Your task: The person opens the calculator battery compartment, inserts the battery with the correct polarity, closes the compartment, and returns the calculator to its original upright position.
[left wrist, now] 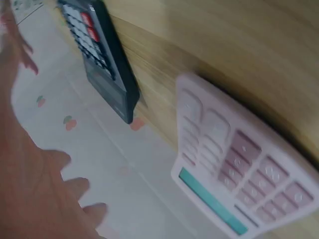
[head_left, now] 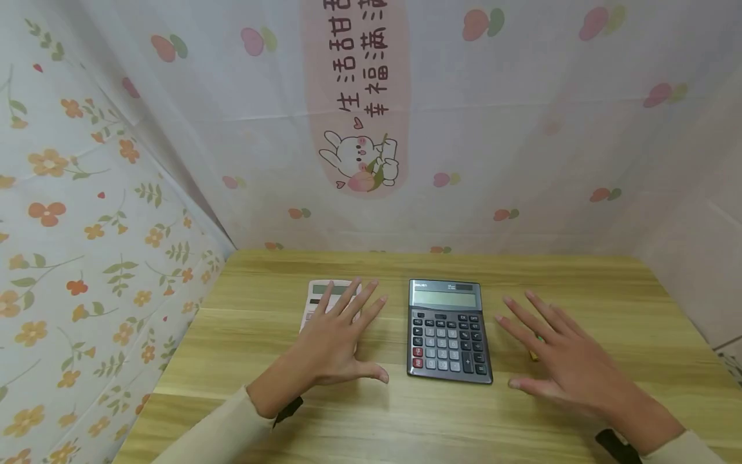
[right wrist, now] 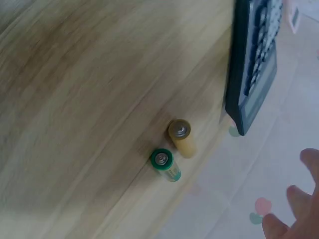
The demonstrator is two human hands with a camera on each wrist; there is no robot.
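Observation:
A dark grey calculator (head_left: 449, 332) lies face up in the middle of the wooden table, between my two hands. My left hand (head_left: 333, 345) hovers with fingers spread over a pale pink calculator (head_left: 307, 314), hiding much of it in the head view; the left wrist view shows its pink keys and greenish display. To the right, my right hand (head_left: 565, 361) is held above the table, fingers apart and holding nothing. Beneath it lie two batteries, a yellow battery (right wrist: 182, 138) and a green battery (right wrist: 166, 165), side by side in the right wrist view and mostly hidden in the head view.
The wooden table (head_left: 255, 386) ends at the back against a white curtain (head_left: 498, 142) printed with fruit shapes, a rabbit and lettering. A flower-patterned cloth (head_left: 87, 258) hangs along the left side.

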